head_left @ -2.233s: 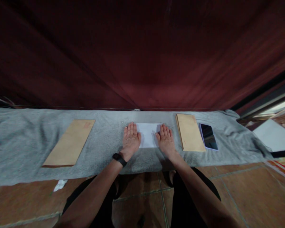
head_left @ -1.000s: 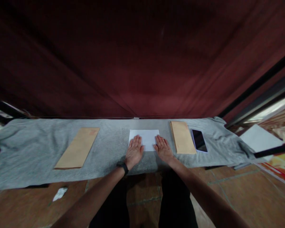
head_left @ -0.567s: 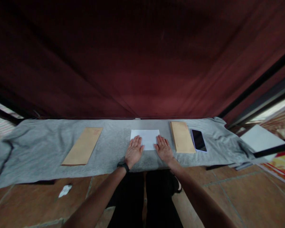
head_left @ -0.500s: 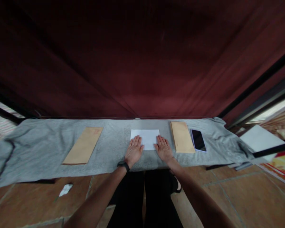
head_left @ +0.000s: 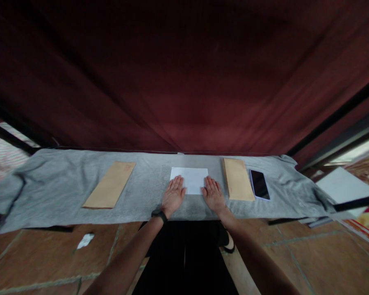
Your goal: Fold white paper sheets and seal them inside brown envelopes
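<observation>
A white sheet of paper (head_left: 193, 180) lies flat on a grey cloth in front of me. My left hand (head_left: 173, 194) rests flat on its left side, fingers stretched out, a dark band on the wrist. On the right edge of the paper lies my right hand (head_left: 214, 194), also flat with fingers extended. Neither hand grips anything. To the right of my right hand is a stack of brown envelopes (head_left: 239, 180), with a phone (head_left: 260, 184) beside it, its screen dark. Off to the left lies another brown envelope (head_left: 111, 184), set at a slant.
The grey cloth (head_left: 153, 172) covers a long narrow surface, rumpled at both ends. A dark red curtain-like sheet (head_left: 184, 98) rises behind it. Black bars (head_left: 335, 116) stand at the sides. A crumpled white scrap (head_left: 85, 241) lies on the tiled floor (head_left: 43, 258).
The view has tilted and shifted slightly. Both hands stay flat on the paper, in the same place on it.
</observation>
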Demonstrator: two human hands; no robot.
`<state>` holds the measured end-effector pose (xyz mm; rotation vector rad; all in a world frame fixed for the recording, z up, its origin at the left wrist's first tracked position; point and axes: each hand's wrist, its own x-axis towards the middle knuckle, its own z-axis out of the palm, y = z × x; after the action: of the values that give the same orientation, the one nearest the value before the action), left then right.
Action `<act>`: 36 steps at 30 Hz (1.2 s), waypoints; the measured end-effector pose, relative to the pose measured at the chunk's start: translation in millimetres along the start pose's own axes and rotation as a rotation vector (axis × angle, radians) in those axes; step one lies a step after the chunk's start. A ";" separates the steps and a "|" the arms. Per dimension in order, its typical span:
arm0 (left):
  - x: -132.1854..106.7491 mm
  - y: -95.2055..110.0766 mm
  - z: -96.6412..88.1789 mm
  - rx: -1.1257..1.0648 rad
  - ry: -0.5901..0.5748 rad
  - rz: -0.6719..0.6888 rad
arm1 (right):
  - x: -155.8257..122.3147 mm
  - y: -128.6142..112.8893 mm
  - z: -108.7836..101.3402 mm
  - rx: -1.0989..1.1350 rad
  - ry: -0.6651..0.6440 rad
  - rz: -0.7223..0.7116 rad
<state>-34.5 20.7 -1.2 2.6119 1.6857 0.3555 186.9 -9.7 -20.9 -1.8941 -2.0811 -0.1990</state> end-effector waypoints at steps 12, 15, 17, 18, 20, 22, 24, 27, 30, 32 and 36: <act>-1.7 1.1 -1.3 -0.011 -0.005 -0.014 | 1.4 -2.5 0.1 0.016 -0.008 0.045; -2.0 0.5 -1.5 -0.008 -0.006 -0.016 | 1.7 -5.0 1.4 0.015 -0.009 0.054; -2.2 0.2 -1.6 -0.011 -0.003 -0.014 | 1.5 -5.5 2.0 0.017 -0.006 0.055; -2.3 0.1 -1.7 -0.013 -0.001 -0.012 | 1.3 -5.4 2.2 0.018 -0.003 0.054; -2.3 0.5 -2.4 -0.016 0.000 -0.008 | 0.9 -4.8 2.1 0.021 0.005 0.054; -2.1 1.3 -3.3 -0.016 0.001 -0.009 | 0.5 -4.4 1.2 0.027 0.015 0.058; -1.8 2.2 -4.0 -0.014 0.006 -0.011 | 0.4 -5.7 -0.3 0.034 0.025 0.069; -1.7 2.1 -4.2 -0.020 0.026 -0.008 | 2.1 -14.2 -3.1 0.062 0.027 0.066; -2.0 -0.3 -3.3 -0.046 0.051 0.005 | 7.0 -31.8 -4.3 0.129 -0.012 0.006; -2.0 -1.5 -2.8 -0.066 0.061 0.003 | 11.3 -45.6 -3.3 0.179 -0.046 -0.043; 0.2 4.6 -1.6 -0.125 0.059 0.037 | 15.8 -64.9 0.4 0.208 -0.114 -0.112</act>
<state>-30.7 18.8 1.0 2.5694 1.5779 0.5253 121.7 -1.9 -9.0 -1.7055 -2.1887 0.0993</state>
